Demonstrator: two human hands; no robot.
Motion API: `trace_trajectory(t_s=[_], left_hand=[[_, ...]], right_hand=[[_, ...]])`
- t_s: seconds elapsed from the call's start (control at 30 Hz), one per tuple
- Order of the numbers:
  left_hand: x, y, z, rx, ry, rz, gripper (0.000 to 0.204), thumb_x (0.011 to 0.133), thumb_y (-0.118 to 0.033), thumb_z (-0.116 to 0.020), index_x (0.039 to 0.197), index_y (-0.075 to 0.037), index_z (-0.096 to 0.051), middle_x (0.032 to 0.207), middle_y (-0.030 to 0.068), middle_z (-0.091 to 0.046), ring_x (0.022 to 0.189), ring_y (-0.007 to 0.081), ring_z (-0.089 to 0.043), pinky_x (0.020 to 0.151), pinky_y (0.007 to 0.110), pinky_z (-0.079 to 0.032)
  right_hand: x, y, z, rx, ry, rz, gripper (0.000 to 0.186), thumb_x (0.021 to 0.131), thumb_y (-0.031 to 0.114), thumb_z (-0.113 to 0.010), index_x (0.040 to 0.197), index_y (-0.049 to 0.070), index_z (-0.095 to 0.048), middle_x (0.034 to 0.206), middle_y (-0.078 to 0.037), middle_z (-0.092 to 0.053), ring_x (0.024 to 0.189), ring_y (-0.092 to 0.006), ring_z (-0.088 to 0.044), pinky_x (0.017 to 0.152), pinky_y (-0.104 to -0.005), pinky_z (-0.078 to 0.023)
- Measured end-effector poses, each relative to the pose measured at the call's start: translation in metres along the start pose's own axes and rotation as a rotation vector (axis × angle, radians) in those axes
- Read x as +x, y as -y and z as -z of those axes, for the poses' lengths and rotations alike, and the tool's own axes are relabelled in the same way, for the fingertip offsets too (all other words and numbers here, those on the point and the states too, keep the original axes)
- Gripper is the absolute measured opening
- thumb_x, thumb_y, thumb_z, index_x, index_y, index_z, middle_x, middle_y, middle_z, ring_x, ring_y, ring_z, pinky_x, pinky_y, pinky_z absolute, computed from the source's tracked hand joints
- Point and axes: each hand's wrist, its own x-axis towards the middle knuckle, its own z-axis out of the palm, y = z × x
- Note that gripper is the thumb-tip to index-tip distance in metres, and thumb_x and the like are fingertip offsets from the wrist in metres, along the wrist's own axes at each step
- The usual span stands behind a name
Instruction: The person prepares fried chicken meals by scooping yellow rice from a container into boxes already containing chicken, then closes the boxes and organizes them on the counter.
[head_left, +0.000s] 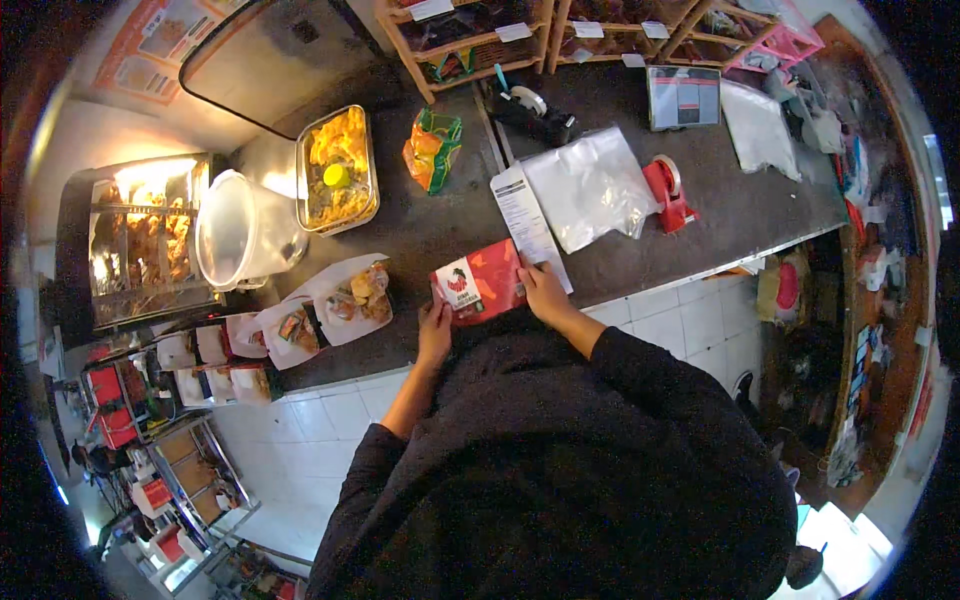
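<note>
Both my hands hold a flat red food box with a white printed panel, close to my body at the counter's front edge. My left hand grips its left side, fingers against the edge. On the opposite side, my right hand is closed around the right end. Beyond the box lies a long printed paper slip, partly beside a stack of clear plastic bags. To the left, an open paper box with fried food stands on the counter, another open box beside it.
A glass tray of yellow food and a translucent bucket stand left, beside a lit display warmer. An orange-green packet, a red tape dispenser, a black tape dispenser and a tablet screen are further back.
</note>
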Motion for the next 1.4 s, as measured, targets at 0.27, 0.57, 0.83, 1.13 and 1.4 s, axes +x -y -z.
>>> trace_trajectory(t_s=[0.27, 0.57, 0.83, 1.13, 1.4], left_hand=[[0.045, -0.104, 0.060, 0.331, 0.174, -0.450, 0.093, 0.066, -0.013, -0.081, 0.145, -0.011, -0.033, 0.138, 0.0177, -0.042, 0.127, 0.0376, -0.042, 0.105, 0.043, -0.037], [0.074, -0.095, 0.055, 0.651, 0.579, -0.671, 0.089, 0.069, -0.025, -0.079, 0.145, -0.021, -0.034, 0.147, 0.0233, -0.026, 0.132, 0.0449, -0.031, 0.102, 0.050, -0.041], [0.043, -0.101, 0.012, 0.704, 0.308, -0.631, 0.076, 0.080, -0.044, -0.066, 0.145, -0.019, -0.036, 0.151, 0.0246, -0.022, 0.136, 0.0503, -0.021, 0.109, 0.061, -0.020], [0.055, -0.098, -0.006, 0.604, -0.043, -0.584, 0.081, 0.066, -0.043, -0.077, 0.136, -0.021, -0.044, 0.137, 0.0194, -0.041, 0.123, 0.0401, -0.040, 0.100, 0.058, -0.031], [0.080, -0.108, 0.000, 0.620, -0.099, -0.112, 0.096, 0.058, -0.043, -0.082, 0.138, -0.020, -0.034, 0.135, 0.0202, -0.037, 0.123, 0.0397, -0.038, 0.091, 0.058, -0.032]], right_hand=[[0.040, 0.048, 0.080, -0.456, 0.234, 0.765, 0.062, 0.083, 0.035, -0.065, 0.139, 0.019, -0.043, 0.135, -0.019, -0.042, 0.118, -0.0415, -0.046, 0.093, -0.0494, -0.046], [0.061, 0.014, 0.044, -0.538, 0.428, 1.087, 0.052, 0.084, 0.025, -0.055, 0.136, 0.026, -0.047, 0.148, -0.019, -0.031, 0.127, -0.0527, -0.034, 0.101, -0.0572, -0.040], [0.041, 0.005, 0.045, -0.225, 0.400, 0.999, 0.058, 0.090, 0.052, -0.051, 0.137, 0.020, -0.046, 0.150, -0.014, -0.030, 0.140, -0.0446, -0.018, 0.111, -0.0646, -0.008], [0.227, -0.029, 0.150, -0.125, -0.739, 0.178, 0.035, 0.085, 0.017, -0.064, 0.117, 0.009, -0.055, 0.104, -0.019, -0.058, 0.098, -0.0382, -0.053, 0.084, -0.0494, -0.042], [0.285, -0.049, 0.191, 0.427, 0.352, -0.343, 0.045, 0.083, 0.050, -0.068, 0.094, 0.006, -0.068, 0.095, -0.006, -0.065, 0.085, -0.0184, -0.062, 0.069, -0.0379, -0.056]])
